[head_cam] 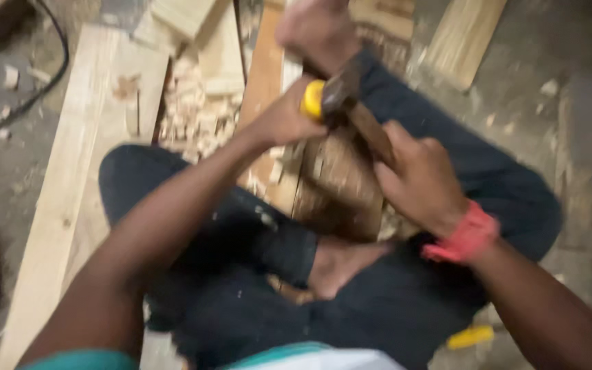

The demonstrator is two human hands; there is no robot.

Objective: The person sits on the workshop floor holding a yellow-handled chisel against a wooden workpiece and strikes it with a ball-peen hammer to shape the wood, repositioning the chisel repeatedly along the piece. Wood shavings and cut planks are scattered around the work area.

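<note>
Right hand (419, 179) grips brown wooden hammer (351, 103); left hand (284, 120) clasps yellow-handled chisel (313, 98) on half-carved plank (337, 185); pale chips (193, 113) beyond.

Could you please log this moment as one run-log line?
left hand: grips yellow-handled chisel | right hand: grips hammer | hammer head at chisel | wood piece beneath

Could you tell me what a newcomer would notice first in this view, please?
At centre, the left hand grips a yellow-handled chisel while the right hand holds a wooden-handled hammer against it, over a wood piece. A heap of wood chips lies upper left, beside a pale plank.
</note>
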